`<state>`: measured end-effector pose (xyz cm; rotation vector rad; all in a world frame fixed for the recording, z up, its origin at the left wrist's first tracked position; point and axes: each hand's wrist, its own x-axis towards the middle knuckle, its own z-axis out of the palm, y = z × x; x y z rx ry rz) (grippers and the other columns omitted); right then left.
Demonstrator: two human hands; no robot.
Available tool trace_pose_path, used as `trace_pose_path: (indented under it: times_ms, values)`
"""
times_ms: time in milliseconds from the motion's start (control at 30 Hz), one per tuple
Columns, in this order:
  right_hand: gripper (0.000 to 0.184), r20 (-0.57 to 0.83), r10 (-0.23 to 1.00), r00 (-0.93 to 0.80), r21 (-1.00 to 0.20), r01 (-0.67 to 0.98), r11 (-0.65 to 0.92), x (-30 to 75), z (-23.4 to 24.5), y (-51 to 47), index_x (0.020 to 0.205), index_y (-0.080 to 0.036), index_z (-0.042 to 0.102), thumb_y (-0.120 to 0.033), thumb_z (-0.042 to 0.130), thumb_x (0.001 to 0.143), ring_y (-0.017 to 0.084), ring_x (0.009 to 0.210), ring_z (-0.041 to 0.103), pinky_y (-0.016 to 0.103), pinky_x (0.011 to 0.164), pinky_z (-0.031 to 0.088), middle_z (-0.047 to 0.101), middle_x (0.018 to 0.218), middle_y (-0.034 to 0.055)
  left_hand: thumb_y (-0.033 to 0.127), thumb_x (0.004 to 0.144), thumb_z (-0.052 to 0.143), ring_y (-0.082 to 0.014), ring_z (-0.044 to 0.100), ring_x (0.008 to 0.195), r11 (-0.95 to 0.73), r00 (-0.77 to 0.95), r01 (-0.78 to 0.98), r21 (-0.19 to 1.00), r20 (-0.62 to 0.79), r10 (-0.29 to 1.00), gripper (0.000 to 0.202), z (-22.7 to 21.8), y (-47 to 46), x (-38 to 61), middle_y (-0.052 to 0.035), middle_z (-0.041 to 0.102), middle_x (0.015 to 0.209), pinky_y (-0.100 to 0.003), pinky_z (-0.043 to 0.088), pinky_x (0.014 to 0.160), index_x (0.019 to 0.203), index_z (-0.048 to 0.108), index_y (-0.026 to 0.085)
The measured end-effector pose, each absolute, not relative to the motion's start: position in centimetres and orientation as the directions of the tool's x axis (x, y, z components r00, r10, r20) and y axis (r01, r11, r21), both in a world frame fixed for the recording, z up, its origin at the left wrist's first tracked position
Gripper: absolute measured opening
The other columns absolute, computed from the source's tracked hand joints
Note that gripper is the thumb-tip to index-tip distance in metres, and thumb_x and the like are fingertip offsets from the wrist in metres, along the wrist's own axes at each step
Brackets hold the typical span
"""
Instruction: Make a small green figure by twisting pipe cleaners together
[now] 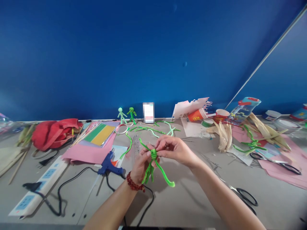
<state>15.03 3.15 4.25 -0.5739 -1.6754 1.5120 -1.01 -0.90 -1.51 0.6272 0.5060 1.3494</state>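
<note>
Between my two hands is a bright green pipe cleaner figure [153, 155], with a wound knot in its middle and several strands hanging down. My left hand [141, 163], a red bead bracelet on its wrist, grips the figure from the left and below. The fingertips of my right hand [171, 148] pinch at the right side of the wound part; whether they hold a strand end is hard to see. One long strand runs out to the lower right. Behind my hands lie a clear ruler [136, 145] and loose green pipe cleaners [148, 129].
Two finished-looking pipe cleaner figures [131, 115] stand by the blue wall. To the left are a blue glue gun [110, 165], its black cord, a power strip [39, 188] and coloured sheets [99, 134]. Black-handled scissors [247, 196] and paper cups [198, 115] lie right.
</note>
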Motion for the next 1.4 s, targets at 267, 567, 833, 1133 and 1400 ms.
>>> trace_pose_path:
  times_ms: [267, 567, 833, 1133, 1400]
  values:
    - [0.003, 0.535, 0.661, -0.526, -0.808, -0.091, 0.582, 15.0, 4.8, 2.9, 0.082, -0.018, 0.068, -0.017, 0.065, 0.083, 0.015, 0.080, 0.064, 0.027, 0.069, 0.055, 0.064, 0.090, 0.0053, 0.029, 0.074, 0.075, -0.0038, 0.045, 0.041, 0.110, 0.158, -0.748, 0.654, 0.015, 0.987, 0.022, -1.1, -0.9, -0.9, 0.0062, 0.055, 0.059, -0.019, 0.041, 0.049, 0.081, 0.059, 0.017]
    - [0.015, 0.719, 0.352, -0.599, -0.325, 0.158, 0.932, 15.5, 4.3, 3.2, 0.102, -0.020, 0.061, -0.015, 0.050, 0.094, 0.017, 0.089, 0.066, 0.027, 0.075, 0.053, 0.070, 0.097, 0.0080, 0.027, 0.073, 0.076, -0.0061, 0.051, 0.051, 0.114, 0.103, -0.754, 0.646, -0.055, 0.993, 0.019, -0.9, -1.0, -1.1, 0.0020, 0.062, 0.075, -0.023, 0.048, 0.058, 0.082, 0.062, 0.017]
    - [0.014, 0.703, 0.283, -0.652, -0.177, 0.225, 0.958, 15.6, 5.3, 3.0, 0.099, -0.019, 0.060, -0.014, 0.047, 0.094, 0.018, 0.086, 0.065, 0.031, 0.074, 0.054, 0.071, 0.095, 0.0081, 0.027, 0.076, 0.074, -0.0050, 0.048, 0.047, 0.095, 0.114, -0.747, 0.658, -0.014, 0.993, 0.018, -1.0, -1.0, -1.0, 0.0036, 0.060, 0.068, -0.022, 0.045, 0.056, 0.081, 0.061, 0.017]
    - [0.002, 0.613, 0.547, -0.570, -0.613, 0.094, 0.784, 15.4, 4.4, 3.3, 0.091, -0.020, 0.061, -0.021, 0.060, 0.091, 0.015, 0.079, 0.062, 0.028, 0.073, 0.051, 0.065, 0.086, 0.0035, 0.029, 0.072, 0.077, -0.0049, 0.045, 0.043, 0.080, 0.138, -0.731, 0.678, 0.032, 0.990, 0.023, -0.9, -1.0, -0.9, 0.0055, 0.055, 0.059, -0.022, 0.042, 0.053, 0.081, 0.060, 0.016]
    - [0.010, 0.379, 0.687, -0.621, -0.894, -0.055, 0.444, 15.5, 4.0, 4.1, 0.089, -0.018, 0.067, -0.025, 0.071, 0.083, 0.012, 0.074, 0.061, 0.024, 0.065, 0.052, 0.061, 0.088, 0.0029, 0.030, 0.070, 0.078, -0.0046, 0.043, 0.041, 0.117, 0.146, -0.718, 0.686, -0.016, 0.989, 0.027, -0.5, -1.1, -0.6, 0.0066, 0.053, 0.057, -0.021, 0.042, 0.049, 0.081, 0.057, 0.017]
